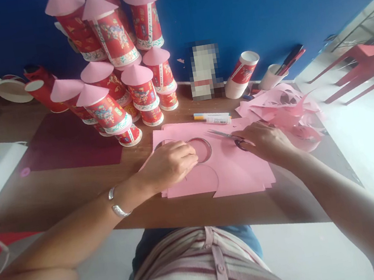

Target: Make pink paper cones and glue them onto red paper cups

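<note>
Pink paper sheets lie stacked in front of me on the table, with round outlines drawn on the top one. My left hand is closed, its fingertips at the left side of a thin round ring lying on the paper. The fingers partly hide the ring, and its exact kind is unclear. To the right, my right hand rests closed over the dark handles of a pair of scissors. The blades point left across the pink paper.
Stacked red paper cups with pink cone tops stand at the back. Markers lie behind the paper. Pink offcuts pile up at the right, near a pen cup. A dark red sheet lies left.
</note>
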The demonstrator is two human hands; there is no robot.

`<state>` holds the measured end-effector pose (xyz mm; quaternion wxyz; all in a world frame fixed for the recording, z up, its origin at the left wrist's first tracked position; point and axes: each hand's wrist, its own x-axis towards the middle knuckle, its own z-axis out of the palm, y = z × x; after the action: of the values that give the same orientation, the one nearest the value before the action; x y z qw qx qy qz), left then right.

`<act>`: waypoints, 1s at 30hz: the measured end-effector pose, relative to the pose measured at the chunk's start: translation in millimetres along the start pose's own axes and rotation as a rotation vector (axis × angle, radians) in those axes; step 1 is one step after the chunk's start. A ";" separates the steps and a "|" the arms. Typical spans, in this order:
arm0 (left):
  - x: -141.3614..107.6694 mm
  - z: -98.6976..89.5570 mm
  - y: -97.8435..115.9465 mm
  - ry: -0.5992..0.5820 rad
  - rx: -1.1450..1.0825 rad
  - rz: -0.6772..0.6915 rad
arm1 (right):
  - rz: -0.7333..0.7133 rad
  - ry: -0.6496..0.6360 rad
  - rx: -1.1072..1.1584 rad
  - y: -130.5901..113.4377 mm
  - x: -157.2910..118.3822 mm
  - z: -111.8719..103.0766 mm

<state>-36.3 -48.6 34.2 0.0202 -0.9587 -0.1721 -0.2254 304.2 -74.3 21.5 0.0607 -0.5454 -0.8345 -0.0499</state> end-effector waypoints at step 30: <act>125.5 44.7 -96.3 -0.466 0.110 -0.487 | 0.169 -0.407 -0.124 12.3 144.7 -27.5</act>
<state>55.3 87.4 45.4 -0.0225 -0.9126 -0.4080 0.0114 259.1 57.3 71.4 -0.1386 -0.6149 -0.7762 0.0153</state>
